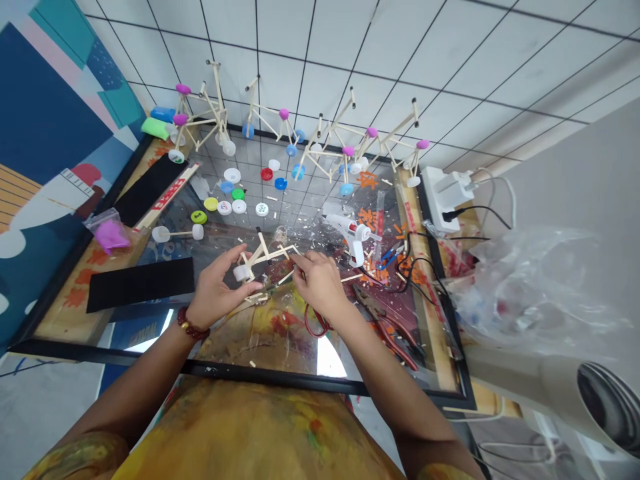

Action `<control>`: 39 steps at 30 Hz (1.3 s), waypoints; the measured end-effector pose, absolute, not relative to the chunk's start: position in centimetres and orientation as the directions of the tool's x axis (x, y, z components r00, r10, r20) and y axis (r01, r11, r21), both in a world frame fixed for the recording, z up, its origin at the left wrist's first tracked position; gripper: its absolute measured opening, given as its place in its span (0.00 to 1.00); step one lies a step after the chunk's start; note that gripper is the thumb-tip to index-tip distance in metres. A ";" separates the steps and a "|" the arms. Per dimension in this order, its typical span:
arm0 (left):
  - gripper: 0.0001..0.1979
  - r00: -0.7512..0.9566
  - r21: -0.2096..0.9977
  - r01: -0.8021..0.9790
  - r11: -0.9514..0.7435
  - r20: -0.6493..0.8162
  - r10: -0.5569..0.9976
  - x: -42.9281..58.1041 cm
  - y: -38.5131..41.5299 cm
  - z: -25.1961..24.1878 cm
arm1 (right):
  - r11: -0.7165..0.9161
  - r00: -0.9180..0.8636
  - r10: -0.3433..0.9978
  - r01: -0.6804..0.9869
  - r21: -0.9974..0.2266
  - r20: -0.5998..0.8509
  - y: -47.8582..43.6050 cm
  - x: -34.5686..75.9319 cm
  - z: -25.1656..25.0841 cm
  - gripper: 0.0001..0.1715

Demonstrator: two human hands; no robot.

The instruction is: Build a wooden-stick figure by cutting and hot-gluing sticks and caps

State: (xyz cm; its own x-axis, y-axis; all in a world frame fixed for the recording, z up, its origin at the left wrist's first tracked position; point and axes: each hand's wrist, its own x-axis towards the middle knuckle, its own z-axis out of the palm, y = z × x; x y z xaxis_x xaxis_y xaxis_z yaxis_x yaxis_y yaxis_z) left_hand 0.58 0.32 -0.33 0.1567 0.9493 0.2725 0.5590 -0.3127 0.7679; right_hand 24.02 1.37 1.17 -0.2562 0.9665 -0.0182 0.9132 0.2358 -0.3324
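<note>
Holding stick frame [265, 255]; table edge [280, 375] apart

The top [250, 433] is mottled yellow, the red bracelet [189, 327] apparently beaded.

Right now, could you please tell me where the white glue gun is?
In the head view, the white glue gun is on the tabletop, right of centre, just beyond the right hand and beside scattered orange pieces.
</note>
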 end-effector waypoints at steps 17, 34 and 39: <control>0.37 0.168 0.753 0.577 -0.317 0.270 0.948 0.6 0.3 -0.2 | 0.227 -0.201 0.974 0.874 -0.429 0.106 0.6 25.2 2.7 0.19; 0.36 0.161 0.786 0.514 -0.343 0.305 0.939 0.7 0.1 -0.2 | 0.393 0.089 0.675 0.797 -0.459 0.733 -1.4 28.9 2.6 0.08; 0.36 0.164 0.774 0.519 -0.364 0.328 0.930 0.7 0.0 -0.1 | 0.411 0.072 0.672 0.792 -0.452 0.737 -1.5 29.0 1.6 0.09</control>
